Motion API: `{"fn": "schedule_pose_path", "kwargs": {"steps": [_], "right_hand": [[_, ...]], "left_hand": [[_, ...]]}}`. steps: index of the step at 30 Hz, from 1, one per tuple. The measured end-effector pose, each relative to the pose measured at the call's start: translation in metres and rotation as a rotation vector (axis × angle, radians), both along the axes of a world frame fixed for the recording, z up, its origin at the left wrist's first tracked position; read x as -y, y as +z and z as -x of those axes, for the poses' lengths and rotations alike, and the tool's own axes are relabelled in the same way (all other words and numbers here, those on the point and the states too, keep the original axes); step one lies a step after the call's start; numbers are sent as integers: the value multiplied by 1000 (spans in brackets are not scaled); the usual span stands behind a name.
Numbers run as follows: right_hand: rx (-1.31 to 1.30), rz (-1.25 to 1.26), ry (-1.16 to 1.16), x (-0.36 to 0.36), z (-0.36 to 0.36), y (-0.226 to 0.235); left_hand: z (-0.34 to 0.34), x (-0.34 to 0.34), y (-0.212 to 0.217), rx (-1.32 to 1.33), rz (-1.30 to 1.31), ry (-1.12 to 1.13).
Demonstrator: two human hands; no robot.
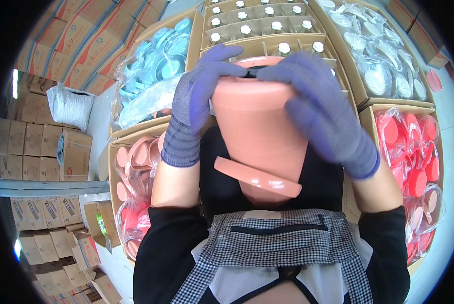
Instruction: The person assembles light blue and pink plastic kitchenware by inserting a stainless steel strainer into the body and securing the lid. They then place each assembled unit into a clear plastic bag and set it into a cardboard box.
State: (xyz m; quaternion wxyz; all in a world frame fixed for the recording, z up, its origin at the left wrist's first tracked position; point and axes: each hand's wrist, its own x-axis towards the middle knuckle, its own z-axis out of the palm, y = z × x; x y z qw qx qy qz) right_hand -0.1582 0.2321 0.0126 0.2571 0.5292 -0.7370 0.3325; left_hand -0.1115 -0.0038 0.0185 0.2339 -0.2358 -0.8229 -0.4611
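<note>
A pink thermos jug is tilted in front of my chest, its wide end away from me. Across its near end runs a curved pink handle. My left hand, in a purple-grey knit glove, grips the left side of the wide end. On the right, my gloved right hand curls over the rim and side, slightly blurred. Between the fingertips of both hands, a small black part shows at the rim; its kind I cannot make out.
Ahead stands a divided carton of white-capped bottles. Open boxes flank me, holding bagged turquoise parts, grey-white parts, red parts and pink parts. Stacked cartons and a white sack are at left.
</note>
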Motion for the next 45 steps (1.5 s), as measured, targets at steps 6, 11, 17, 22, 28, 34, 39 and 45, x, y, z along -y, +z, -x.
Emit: {"fn": "schedule_pose_path", "kwargs": {"steps": [6, 11, 17, 22, 28, 34, 39, 45], "right_hand": [[1703, 579, 697, 28, 65, -46], [597, 364, 89, 5, 41, -86], [354, 220, -12, -10, 0, -31], [660, -20, 55, -37, -45, 50], [281, -923, 9, -33, -54, 147], [-272, -1242, 170, -18, -70, 162], [-388, -1222, 485, -19, -55, 162], [-336, -1293, 383, -5, -26, 155]], "left_hand": [[-18, -15, -2, -177, 350, 172], [22, 21, -20, -58, -96, -201], [21, 36, -67, -154, -120, -296], [13, -36, -146, 776, -917, -558], [18, -89, -178, 1008, -813, -773], [19, -110, -157, 1012, -718, -972], [16, -121, -152, 1021, -644, -1067], [11, -111, -153, 1098, -575, -1059]]}}
